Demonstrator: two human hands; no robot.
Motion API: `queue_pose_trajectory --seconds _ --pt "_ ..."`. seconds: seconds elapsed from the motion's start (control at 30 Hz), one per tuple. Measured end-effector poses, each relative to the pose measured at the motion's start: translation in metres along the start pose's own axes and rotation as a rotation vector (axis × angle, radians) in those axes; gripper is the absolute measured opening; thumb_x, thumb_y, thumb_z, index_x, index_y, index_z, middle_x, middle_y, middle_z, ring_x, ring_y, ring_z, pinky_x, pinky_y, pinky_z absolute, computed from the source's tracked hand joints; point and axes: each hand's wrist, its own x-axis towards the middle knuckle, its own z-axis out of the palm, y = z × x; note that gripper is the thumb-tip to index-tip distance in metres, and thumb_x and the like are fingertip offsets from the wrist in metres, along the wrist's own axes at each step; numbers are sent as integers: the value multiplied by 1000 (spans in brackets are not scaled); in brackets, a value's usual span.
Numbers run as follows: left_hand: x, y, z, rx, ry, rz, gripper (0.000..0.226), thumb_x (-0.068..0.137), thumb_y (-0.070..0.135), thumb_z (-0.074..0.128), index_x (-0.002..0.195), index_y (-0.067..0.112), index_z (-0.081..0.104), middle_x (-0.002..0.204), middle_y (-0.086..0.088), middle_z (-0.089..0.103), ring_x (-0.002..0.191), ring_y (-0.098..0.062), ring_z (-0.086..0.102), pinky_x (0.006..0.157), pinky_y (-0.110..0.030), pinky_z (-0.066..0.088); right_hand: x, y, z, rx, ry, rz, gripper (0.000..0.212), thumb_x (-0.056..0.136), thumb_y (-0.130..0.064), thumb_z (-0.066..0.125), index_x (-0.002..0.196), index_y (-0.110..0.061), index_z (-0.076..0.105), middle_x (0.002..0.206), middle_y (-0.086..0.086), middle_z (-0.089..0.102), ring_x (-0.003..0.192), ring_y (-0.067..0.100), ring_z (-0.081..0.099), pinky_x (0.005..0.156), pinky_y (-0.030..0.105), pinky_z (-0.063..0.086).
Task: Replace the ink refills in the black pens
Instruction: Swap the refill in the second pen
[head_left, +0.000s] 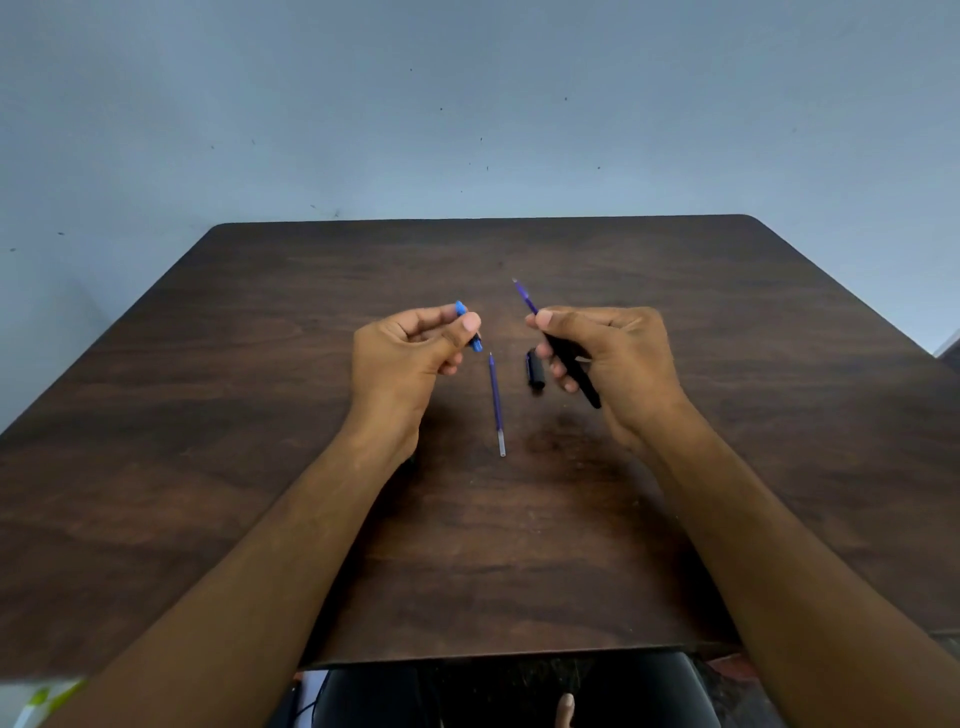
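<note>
Readable text: none.
Pens and refills: no legible print.
Table and wall: no labels or signs.

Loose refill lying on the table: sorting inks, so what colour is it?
Purple thin refill with a clear back end, seen in the head view.

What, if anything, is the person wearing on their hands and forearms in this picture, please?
Nothing that shows. Both the left hand and the right hand are bare: no gloves, and no rings visible on the fingers. Both forearms are uncovered from the wrists down to the frame's lower edge, with no sleeves, watch, bracelet or band in sight. The fingernails look short and unpainted.
</note>
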Motion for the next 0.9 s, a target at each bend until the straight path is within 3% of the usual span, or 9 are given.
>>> queue_pose_trajectory --seconds 0.2,0.43,0.63,0.77,0.9 --pt "-9 0 3 157 -74 -117 23 76 19 84 94 7 76 77 -6 77 57 -8 60 56 -21 49 4 -6 -11 113 161 -13 11 87 -13 74 86 -4 81 67 13 68 53 21 55 46 30 44" --pt "-7 27 16 412 -188 -47 18 73 30 86 73 14 78 64 -2 74 51 -6 59 51 -19 50 6 -5 -12 136 195 -5 11 86 -13 74 81 -6 81 66 13 68 51 23 54 45 31 44" --pt "-10 29 40 627 -332 -186 27 70 36 87 71 12 75 62 -1 74 57 -10 60 60 -31 52 6 -6 -12 127 222 -22 11 87 -11 73 81 -6 80 64 12 68 49 20 54 43 30 44" --pt "-10 26 49 721 -331 -149 23 69 40 86 64 22 74 48 13 65 42 5 54 48 -18 42 6 -5 -12 108 231 -20 11 88 -11 73 83 -5 80 65 12 68 49 20 55 43 30 45" --pt "-10 26 54 779 -338 -130 24 67 45 87 62 25 75 51 15 67 41 9 52 52 -19 40 6 -4 -12 103 235 -32 10 87 -12 73 84 -6 81 65 12 69 49 21 55 44 30 45"
